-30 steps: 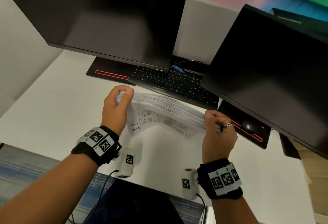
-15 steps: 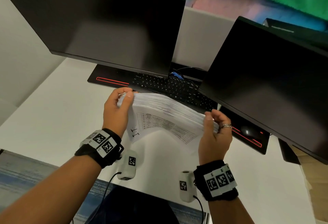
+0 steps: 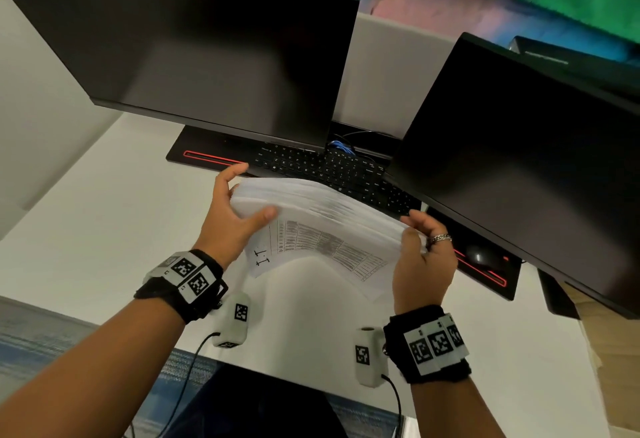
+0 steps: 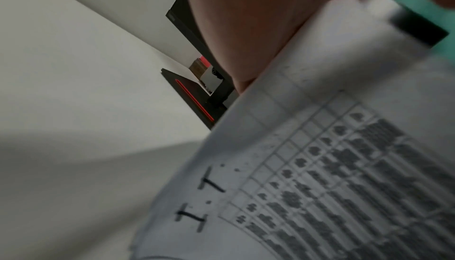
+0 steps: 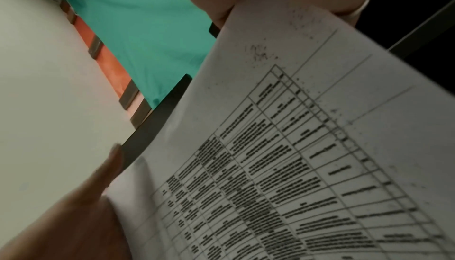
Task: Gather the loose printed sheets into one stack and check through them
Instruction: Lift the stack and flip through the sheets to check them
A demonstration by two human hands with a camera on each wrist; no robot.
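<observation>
The stack of printed sheets [image 3: 322, 215] is held above the worktop [image 3: 104, 229], at 6 o'clock from the keyboard [image 3: 332, 170]. Left hand [image 3: 228, 226] clasps one end, thumb on top. Right hand [image 3: 424, 257] fingers [image 3: 420, 221] pinch the other. Step in hand, judged: checking through. Next move calls for fanning the sheets without loosening either grip.

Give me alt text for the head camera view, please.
Two hands, left hand and right hand, hold a bowed stack of printed sheets above a white desk, in front of a keyboard and two dark monitors.
</observation>
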